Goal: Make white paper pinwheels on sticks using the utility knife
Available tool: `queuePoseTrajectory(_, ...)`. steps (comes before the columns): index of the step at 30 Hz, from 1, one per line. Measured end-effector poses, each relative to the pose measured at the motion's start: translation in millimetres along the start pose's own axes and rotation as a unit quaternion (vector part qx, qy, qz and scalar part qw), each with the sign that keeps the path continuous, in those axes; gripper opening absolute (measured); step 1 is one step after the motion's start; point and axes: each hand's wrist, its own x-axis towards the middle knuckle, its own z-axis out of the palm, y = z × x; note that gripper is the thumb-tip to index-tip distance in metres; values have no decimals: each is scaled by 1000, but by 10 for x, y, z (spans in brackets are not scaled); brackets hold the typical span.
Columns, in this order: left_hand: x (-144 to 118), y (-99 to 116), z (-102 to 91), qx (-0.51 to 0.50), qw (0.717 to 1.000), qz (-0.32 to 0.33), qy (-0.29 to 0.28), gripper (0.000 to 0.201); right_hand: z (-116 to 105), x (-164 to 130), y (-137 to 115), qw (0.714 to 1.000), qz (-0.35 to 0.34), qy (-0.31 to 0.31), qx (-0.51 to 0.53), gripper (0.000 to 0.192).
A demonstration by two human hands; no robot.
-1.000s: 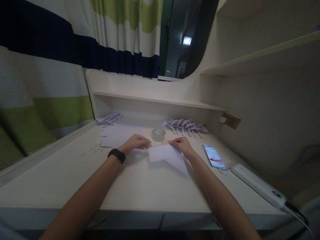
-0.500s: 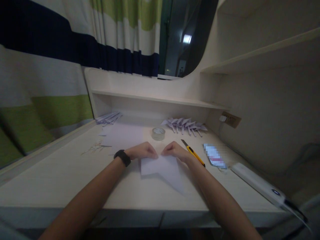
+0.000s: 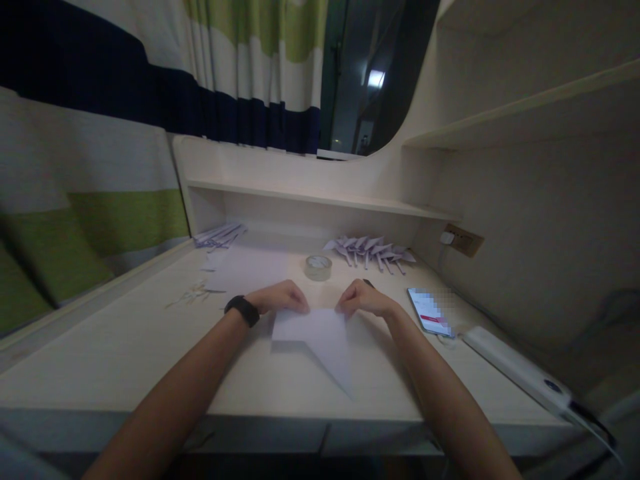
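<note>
A folded white sheet of paper (image 3: 315, 333) hangs between my hands over the front of the desk, one long point of it slanting down toward me. My left hand (image 3: 287, 297), with a black watch on the wrist, is closed on the paper's upper left edge. At the upper right corner, my right hand (image 3: 361, 299) pinches the same sheet. Behind the hands stands a roll of clear tape (image 3: 318, 268). The box cutter is mostly hidden under my right hand and forearm; only its dark tip (image 3: 369, 283) shows.
Several folded paper pinwheels (image 3: 373, 252) lie at the back right. Rolled paper sticks (image 3: 220, 235), flat white sheets (image 3: 253, 263) and small thin sticks (image 3: 193, 293) are at the left. A phone (image 3: 431, 313) and a white power strip (image 3: 517, 370) lie on the right.
My hands have moved apart along the paper's top edge, the right one shifting right. The paper has turned a little and moved left. My right arm now covers the box cutter.
</note>
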Motion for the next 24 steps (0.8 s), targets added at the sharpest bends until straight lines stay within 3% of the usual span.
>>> queuePoseTrajectory(4,-33,4,-19,-20,999,-11,28,24,-202,-94,28,999,12,24,19,20)
queuePoseTrajectory(7,-56,46,-9,-49,997,-27,62,27,-333,-106,58,990,15,137,8,27)
queuePoseTrajectory(9,-60,78,15,-81,992,-35,94,27,-402,-99,74,963,47,255,-71,30)
queuePoseTrajectory(12,-34,91,71,-121,984,-47,121,51,-470,-116,97,879,140,383,-248,30)
queuePoseTrajectory(13,-18,84,91,-122,984,-46,125,55,-477,-133,108,849,176,391,-307,31)
queuePoseTrajectory(15,14,61,127,-101,987,-37,122,45,-460,-176,135,794,237,375,-416,36)
queuePoseTrajectory(17,34,50,156,-73,990,-34,116,33,-405,-220,169,760,268,342,-484,42)
queuePoseTrajectory(20,25,80,192,-74,991,-46,101,35,-292,-272,223,746,280,312,-518,43)
queuePoseTrajectory(24,-1,141,255,-146,985,-50,78,46,-194,-310,285,752,281,292,-520,36)
